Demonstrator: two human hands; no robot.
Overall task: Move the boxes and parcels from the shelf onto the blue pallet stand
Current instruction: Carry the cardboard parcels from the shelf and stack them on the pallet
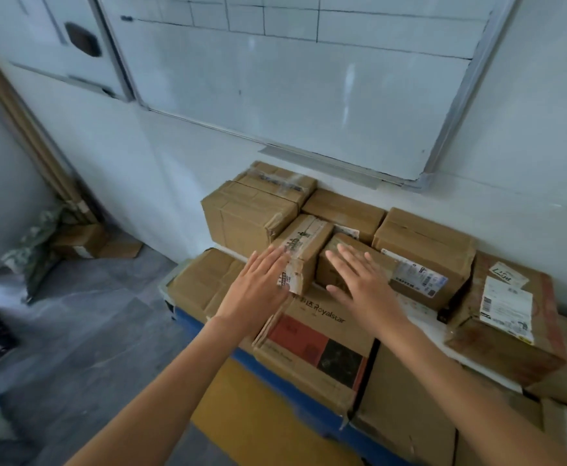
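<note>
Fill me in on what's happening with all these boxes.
A person is stacking cardboard boxes on a blue pallet stand against the wall, under a whiteboard. The left hand lies flat, fingers straight, against the side of a small taped box. The right hand rests open on the small box beside it. Both small boxes sit on top of a Royalstar carton. Neither hand is gripping anything.

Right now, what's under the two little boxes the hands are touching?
The narrow taped box and the small box sit on the Royalstar carton. The left hand and right hand cover parts, so what lies behind stays hidden.
</note>
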